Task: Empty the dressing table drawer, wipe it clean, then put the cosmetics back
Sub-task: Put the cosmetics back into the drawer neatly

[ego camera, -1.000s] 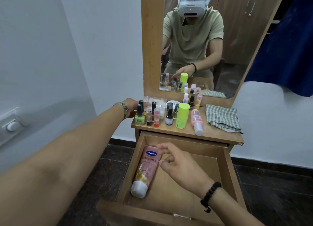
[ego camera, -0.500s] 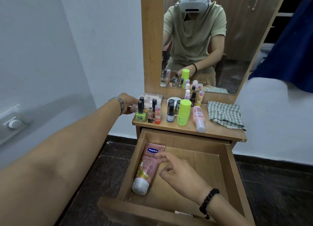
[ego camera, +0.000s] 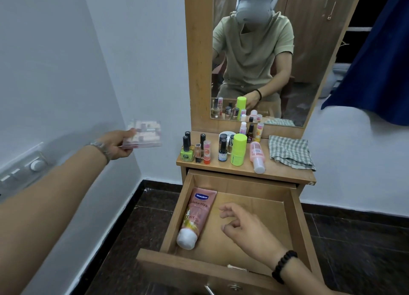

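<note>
Head view looks down on an open light-wood drawer [ego camera: 294, 224] pulled out from under the wooden counter [ego camera: 287, 173] of a dressing table. Inside it lies 1 pink Vaseline lotion tube with a white cap [ego camera: 195, 217], along the left wall, cap toward the drawer front. The right hand [ego camera: 245, 226], with a black bead bracelet at the wrist, hovers over the drawer floor just right of the tube, apart from it, its fingers loosely curled and holding nothing. The left hand [ego camera: 117, 145], with a metal watch on the wrist, is out to the left of the counter in front of the white wall and grips a flat clear plastic box of pale pink items [ego camera: 146, 136] by its near edge; the box is motion-blurred and its contents cannot be made out. On the counter stand a green nail polish bottle with a black cap [ego camera: 187, 151], several other small dark-capped bottles, a small orange-and-pink tube [ego camera: 207, 152] and a tall lime-green cylindrical bottle [ego camera: 239, 149], all upright in a cluster. A pink bottle with a white cap [ego camera: 257, 156] lies on its side just right of the lime-green bottle. A crumpled green-and-white checked cloth [ego camera: 290, 151] rests at the right end of the counter. The wood-framed mirror [ego camera: 199, 73] behind reflects a person in an olive shirt.
</note>
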